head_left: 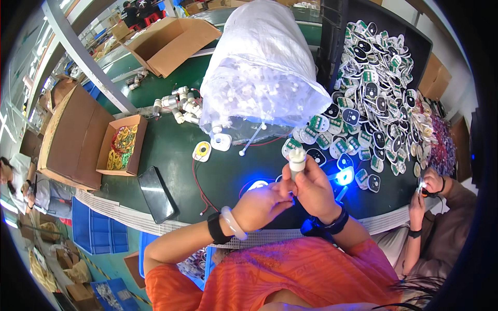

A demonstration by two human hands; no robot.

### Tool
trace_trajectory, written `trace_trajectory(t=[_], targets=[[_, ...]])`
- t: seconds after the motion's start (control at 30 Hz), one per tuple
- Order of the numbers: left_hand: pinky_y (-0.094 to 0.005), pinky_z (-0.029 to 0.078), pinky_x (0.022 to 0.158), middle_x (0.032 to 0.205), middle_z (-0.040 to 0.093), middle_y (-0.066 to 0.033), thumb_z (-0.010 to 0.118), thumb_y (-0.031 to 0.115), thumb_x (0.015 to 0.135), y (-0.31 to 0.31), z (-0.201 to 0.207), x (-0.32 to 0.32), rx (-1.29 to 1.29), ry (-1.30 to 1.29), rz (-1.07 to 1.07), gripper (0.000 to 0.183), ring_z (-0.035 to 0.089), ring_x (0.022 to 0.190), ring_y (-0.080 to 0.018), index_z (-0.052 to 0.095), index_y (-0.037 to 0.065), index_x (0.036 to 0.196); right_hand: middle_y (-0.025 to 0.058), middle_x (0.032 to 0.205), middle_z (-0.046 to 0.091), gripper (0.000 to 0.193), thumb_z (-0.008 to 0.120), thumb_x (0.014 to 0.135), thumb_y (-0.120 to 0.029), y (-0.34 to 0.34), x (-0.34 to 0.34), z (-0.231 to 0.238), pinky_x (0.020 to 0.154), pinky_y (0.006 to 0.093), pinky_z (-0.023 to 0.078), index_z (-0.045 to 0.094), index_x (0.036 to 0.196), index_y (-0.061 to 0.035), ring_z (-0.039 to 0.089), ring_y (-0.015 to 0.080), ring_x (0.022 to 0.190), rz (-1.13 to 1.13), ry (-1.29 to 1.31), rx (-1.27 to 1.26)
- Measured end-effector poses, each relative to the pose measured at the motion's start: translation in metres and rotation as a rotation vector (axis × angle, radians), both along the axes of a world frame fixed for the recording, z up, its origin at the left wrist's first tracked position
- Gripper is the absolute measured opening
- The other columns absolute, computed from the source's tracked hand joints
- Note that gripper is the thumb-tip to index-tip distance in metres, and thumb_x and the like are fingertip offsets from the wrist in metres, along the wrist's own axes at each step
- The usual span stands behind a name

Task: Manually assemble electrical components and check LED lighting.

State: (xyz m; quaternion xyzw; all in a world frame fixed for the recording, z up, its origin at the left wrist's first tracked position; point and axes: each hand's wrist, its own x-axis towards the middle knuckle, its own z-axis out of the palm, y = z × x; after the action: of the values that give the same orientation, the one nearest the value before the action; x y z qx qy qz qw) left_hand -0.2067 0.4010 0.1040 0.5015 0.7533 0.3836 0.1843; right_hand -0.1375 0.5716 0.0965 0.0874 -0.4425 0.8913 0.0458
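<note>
My right hand (316, 192) is closed around a small white cylindrical part (297, 161) with a notched, crown-like top, held upright above the table edge. Beside it, my left hand (262, 205) has its fingers bent together, their tips meeting the right hand below the part. Whether a small piece sits between those left fingertips is hidden. Just past my right hand, a lamp glows bright blue (344, 176). Left of my hands lies a white disc with a yellow ring (202, 151), and thin red wires (199, 186) trail from it toward me.
A large white sack (259, 36) of small white parts stands ahead. Rounded panels with green boards (371, 90) pile up at the right. Left are a phone (157, 194), a box of coloured rings (123, 142) and several white cylinders (181, 101). Another person's hands (430, 181) work at far right.
</note>
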Motion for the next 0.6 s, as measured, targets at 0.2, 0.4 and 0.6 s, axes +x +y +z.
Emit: trace_trajectory(t=[0.2,0.4,0.6], targets=[[-0.0454,0.051,0.075,0.098,0.066,-0.0208,0.060,0.035,0.093,-0.001,0.014,-0.044,0.030,0.097,-0.014,0.034,0.063,0.084,-0.0388,0.066,0.003,0.105,0.0002,0.089,0.050,0.035,0.045,0.104,-0.026,0.028,-0.007,0.012,0.043,0.0187,0.027,0.044,0.132,-0.0058,0.035,0.0033,0.052,-0.077,-0.113,-0.042],[-0.0464,0.050,0.083,0.111,0.064,-0.0185,0.054,0.019,0.090,0.024,-0.018,-0.170,-0.045,0.886,0.376,0.023,0.059,0.104,-0.0356,0.070,0.007,0.102,-0.0027,0.082,0.049,0.031,0.054,0.102,-0.024,0.026,-0.006,0.008,0.045,0.0177,0.027,0.051,0.125,-0.0045,0.036,0.0004,0.054,-0.027,-0.212,0.163],[-0.0472,0.049,0.086,0.110,0.061,-0.0181,0.053,0.020,0.088,0.036,-0.041,-0.196,-0.314,0.820,0.522,0.026,0.057,0.106,-0.0347,0.069,0.006,0.104,-0.0014,0.092,0.056,0.033,0.061,0.098,-0.024,0.024,0.000,0.012,0.064,0.0192,0.042,0.056,0.122,-0.0015,0.051,0.0025,0.075,-0.081,-0.148,0.486]])
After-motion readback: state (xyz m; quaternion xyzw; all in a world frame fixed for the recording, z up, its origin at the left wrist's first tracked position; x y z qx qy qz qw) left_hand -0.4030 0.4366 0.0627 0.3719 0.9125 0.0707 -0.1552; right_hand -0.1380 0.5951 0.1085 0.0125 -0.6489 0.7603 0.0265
